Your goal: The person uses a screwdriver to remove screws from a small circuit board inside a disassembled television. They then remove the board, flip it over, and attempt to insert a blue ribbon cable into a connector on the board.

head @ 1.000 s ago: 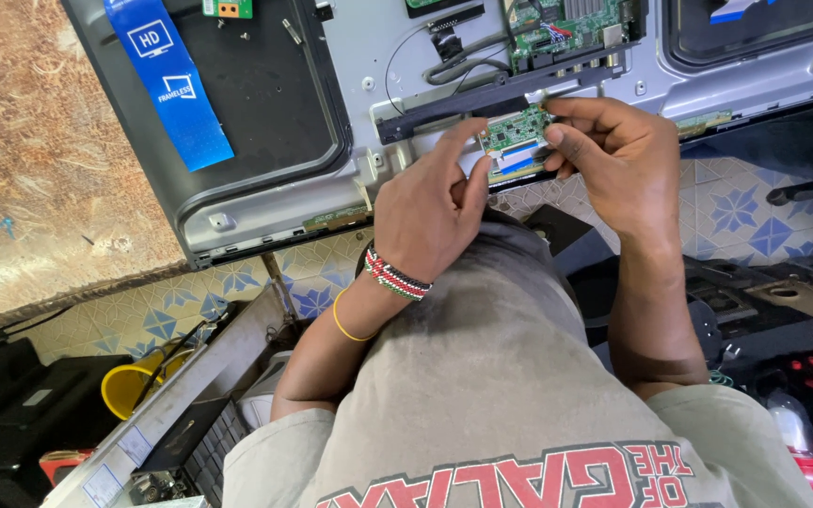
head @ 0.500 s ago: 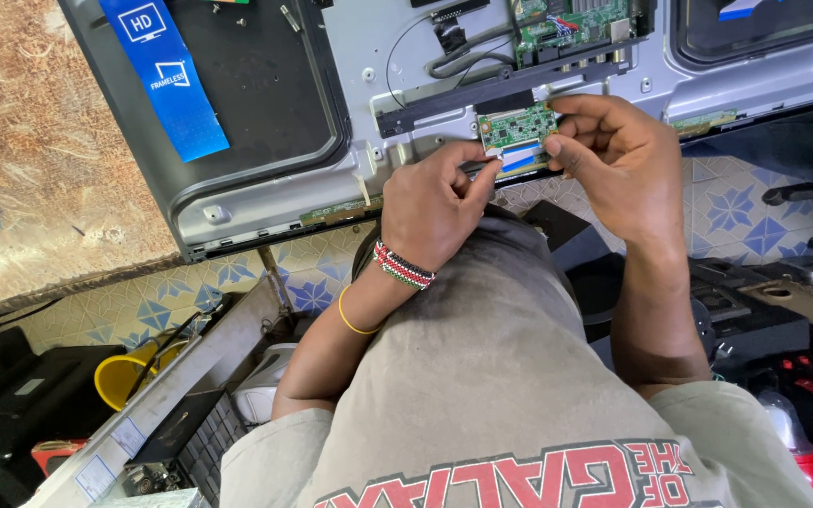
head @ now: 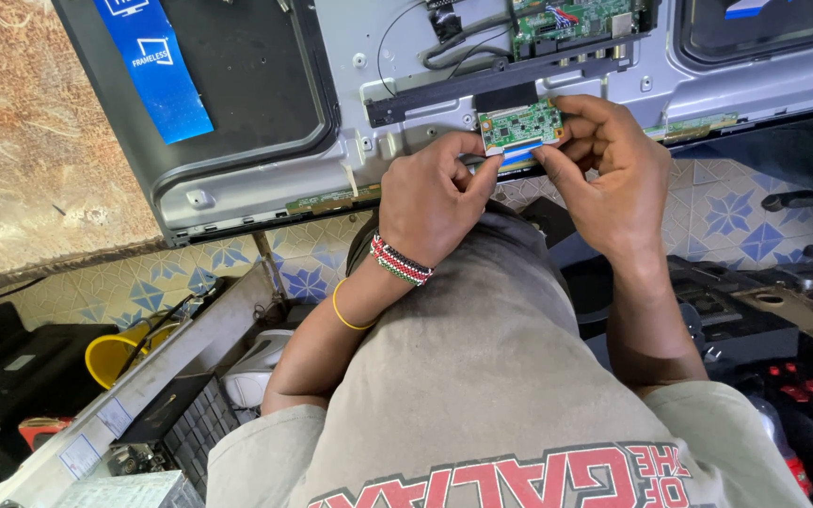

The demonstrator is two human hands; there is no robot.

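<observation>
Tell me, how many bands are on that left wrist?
2: a red, white and black beaded band at the wrist of the left hand, and a thin yellow band further up the forearm.

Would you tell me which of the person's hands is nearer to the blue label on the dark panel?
Left. The left hand pinches the small green circuit board from the side toward the blue label; the right hand holds the board's far side.
</observation>
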